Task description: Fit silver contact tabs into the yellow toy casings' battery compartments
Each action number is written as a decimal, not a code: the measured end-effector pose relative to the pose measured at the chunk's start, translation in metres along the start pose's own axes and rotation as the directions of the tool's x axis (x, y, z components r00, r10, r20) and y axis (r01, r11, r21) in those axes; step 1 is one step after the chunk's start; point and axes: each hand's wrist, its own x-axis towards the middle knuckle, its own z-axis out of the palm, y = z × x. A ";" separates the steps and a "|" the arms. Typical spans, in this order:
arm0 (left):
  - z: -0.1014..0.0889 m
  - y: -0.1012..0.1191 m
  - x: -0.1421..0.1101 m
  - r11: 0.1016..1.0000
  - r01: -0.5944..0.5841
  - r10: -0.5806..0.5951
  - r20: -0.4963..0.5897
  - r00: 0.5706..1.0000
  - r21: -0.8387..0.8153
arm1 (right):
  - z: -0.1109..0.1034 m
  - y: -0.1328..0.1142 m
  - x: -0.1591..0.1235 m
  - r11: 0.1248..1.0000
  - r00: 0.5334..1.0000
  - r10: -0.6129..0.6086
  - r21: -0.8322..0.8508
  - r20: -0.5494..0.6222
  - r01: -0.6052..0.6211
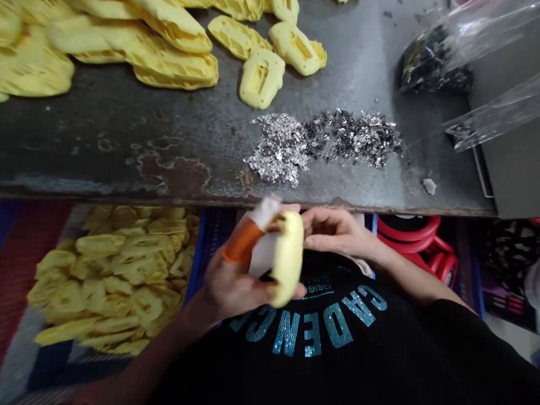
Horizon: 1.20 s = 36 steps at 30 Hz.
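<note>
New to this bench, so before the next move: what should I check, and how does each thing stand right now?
1. Yellow piece held in left hand: ok, gripped against the palm.
2. Right hand on the piece: cannot tell, its fingers sit at the edge, contact unclear.
3. Orange finger wrap on the left hand: ok, in place.
4. Silver flakes on the metal table: ok, heaped back from the near edge.
5. Plastic bag of dark flakes: cannot tell whether it is closed.
</note>
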 end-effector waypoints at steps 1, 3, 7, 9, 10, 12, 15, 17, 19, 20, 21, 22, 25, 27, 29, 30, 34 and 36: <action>0.001 0.000 0.002 0.997 -0.071 0.071 -0.053 0.996 -0.008 | -0.017 -0.006 0.000 0.967 0.993 -0.092 -0.243 -0.076 0.071; 0.006 0.002 0.007 0.982 -0.184 0.176 -0.168 0.970 -0.035 | -0.055 -0.016 0.002 0.690 0.894 -0.345 -0.723 -0.287 0.034; 0.022 0.005 0.019 0.971 -0.155 0.110 -0.238 0.965 -0.180 | -0.105 -0.016 0.017 0.247 0.857 -0.412 -0.943 -0.310 -0.223; 0.031 0.008 0.022 0.965 -0.046 -0.003 -0.187 0.982 -0.257 | -0.110 -0.011 0.027 0.168 0.879 -0.385 -0.958 -0.281 -0.232; 0.035 0.009 0.022 0.958 0.001 -0.051 -0.167 0.985 -0.286 | -0.110 -0.008 0.031 0.154 0.885 -0.381 -0.962 -0.267 -0.223; 0.042 0.010 0.024 0.943 0.038 -0.093 -0.155 0.983 -0.330 | -0.107 -0.004 0.033 0.165 0.894 -0.383 -0.969 -0.232 -0.181; 0.047 0.009 0.025 0.928 0.043 -0.108 -0.157 0.982 -0.370 | -0.104 -0.001 0.027 0.221 0.905 -0.384 -0.970 -0.181 -0.100; 0.049 0.007 0.025 0.930 0.070 -0.136 -0.162 0.977 -0.362 | -0.104 -0.001 0.021 0.259 0.904 -0.389 -0.963 -0.178 -0.078; 0.050 0.005 0.023 0.943 0.096 -0.157 -0.169 0.973 -0.320 | -0.104 -0.001 0.019 0.277 0.892 -0.404 -0.956 -0.205 -0.095; 0.050 0.005 0.022 0.950 0.098 -0.154 -0.171 0.973 -0.297 | -0.103 -0.001 0.021 0.280 0.885 -0.411 -0.954 -0.220 -0.108; 0.051 0.004 0.021 0.955 0.103 -0.154 -0.172 0.973 -0.277 | -0.103 0.000 0.024 0.280 0.880 -0.414 -0.953 -0.231 -0.118; 0.052 0.004 0.020 0.959 0.105 -0.154 -0.173 0.973 -0.261 | -0.102 0.000 0.029 0.276 0.879 -0.415 -0.953 -0.235 -0.125; 0.055 0.004 0.018 0.964 0.109 -0.155 -0.178 0.972 -0.242 | -0.098 0.000 0.049 0.255 0.883 -0.410 -0.959 -0.226 -0.127; 0.057 0.004 0.016 0.965 0.107 -0.153 -0.183 0.971 -0.240 | -0.095 0.000 0.059 0.235 0.889 -0.402 -0.963 -0.218 -0.130; 0.057 0.003 0.013 0.965 0.109 -0.156 -0.190 0.969 -0.237 | -0.092 -0.001 0.061 0.229 0.901 -0.385 -0.966 -0.200 -0.116; 0.056 0.003 0.012 0.965 0.109 -0.159 -0.201 0.967 -0.238 | -0.091 -0.002 0.059 0.234 0.910 -0.373 -0.968 -0.179 -0.094; 0.055 0.000 0.009 0.954 0.100 -0.166 -0.224 0.960 -0.281 | -0.094 0.001 0.042 0.283 0.933 -0.350 -0.959 -0.080 0.024; 0.056 0.000 0.011 0.944 0.091 -0.159 -0.194 0.968 -0.318 | -0.094 0.004 0.035 0.297 0.923 -0.377 -0.954 -0.078 0.041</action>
